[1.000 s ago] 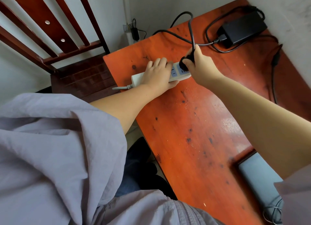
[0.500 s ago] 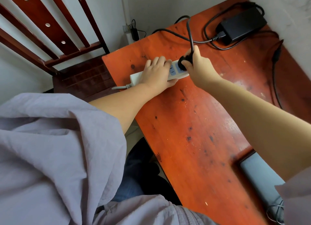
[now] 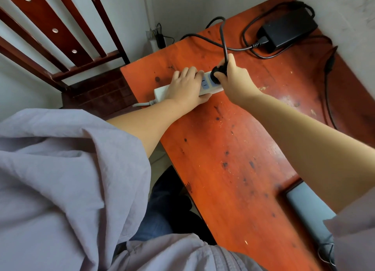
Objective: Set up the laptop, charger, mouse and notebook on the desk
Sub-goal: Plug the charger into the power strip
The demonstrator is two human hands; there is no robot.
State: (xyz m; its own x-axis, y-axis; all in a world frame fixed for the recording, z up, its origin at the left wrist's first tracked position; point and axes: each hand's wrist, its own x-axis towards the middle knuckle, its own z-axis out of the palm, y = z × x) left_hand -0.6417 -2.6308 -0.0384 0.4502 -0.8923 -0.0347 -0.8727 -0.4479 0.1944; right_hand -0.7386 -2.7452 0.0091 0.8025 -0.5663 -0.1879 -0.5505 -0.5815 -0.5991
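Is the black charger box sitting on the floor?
No, the black charger box lies on the orange desk, near the wall.

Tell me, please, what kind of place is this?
Probably a small home or dorm study corner: a worn orange wooden desk against plain walls, a wooden chair beside it, and a white power strip.

This looks like a plain room in a home, with a small study corner. A worn orange-red wooden desk [image 3: 233, 159], full of dark spots and scratches, stands in the corner against grey-white plaster walls [image 3: 182, 5]. Beside the desk is a dark red wooden chair [image 3: 60, 33] with a slatted back. Low on the wall a socket [image 3: 151, 34] holds a small black plug. On the desk lie a white power strip [image 3: 162, 91] and a black charger brick [image 3: 288, 28] with its cables.
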